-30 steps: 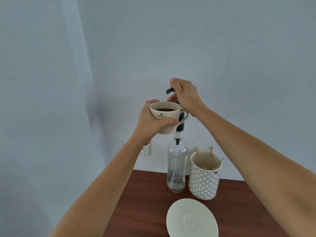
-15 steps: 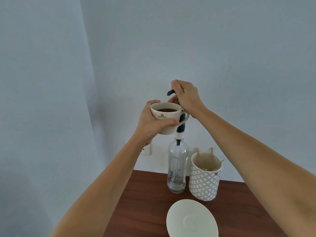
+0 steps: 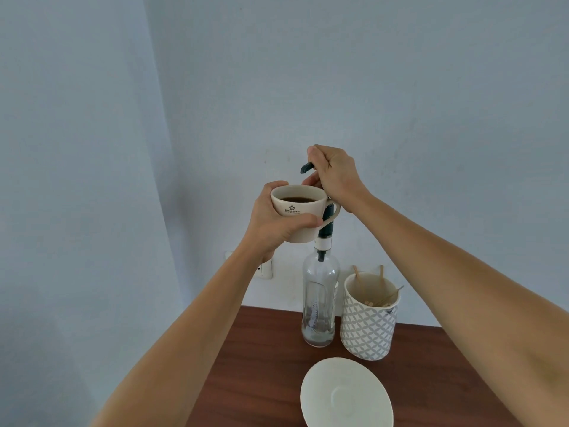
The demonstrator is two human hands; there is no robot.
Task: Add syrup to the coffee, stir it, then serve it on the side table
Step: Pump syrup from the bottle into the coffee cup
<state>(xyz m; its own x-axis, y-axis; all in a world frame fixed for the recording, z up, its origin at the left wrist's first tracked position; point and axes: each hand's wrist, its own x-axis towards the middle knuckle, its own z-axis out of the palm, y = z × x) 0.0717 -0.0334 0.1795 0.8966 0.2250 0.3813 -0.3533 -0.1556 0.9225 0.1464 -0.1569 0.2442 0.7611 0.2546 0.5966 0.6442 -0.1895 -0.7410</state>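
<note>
Little has shifted since half a second ago: both hands hold position. Head view: left hand [image 3: 274,223] grips coffee cup [image 3: 300,215] below pump spout [image 3: 306,167]; right hand [image 3: 337,175] curls around pump head atop syrup bottle [image 3: 318,303]. Stirrer holder [image 3: 368,318] right of bottle; saucer [image 3: 346,396] near, on wooden table [image 3: 261,365].

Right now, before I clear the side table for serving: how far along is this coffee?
Early. Coffee is already in the cup. In hand: the left hand holds the cup up under the pump spout of the syrup bottle, and the right hand grips the pump head; no syrup stream is visible. Left: stirring, with the wooden stirrers untouched in their holder, and serving; the saucer is bare.
</note>
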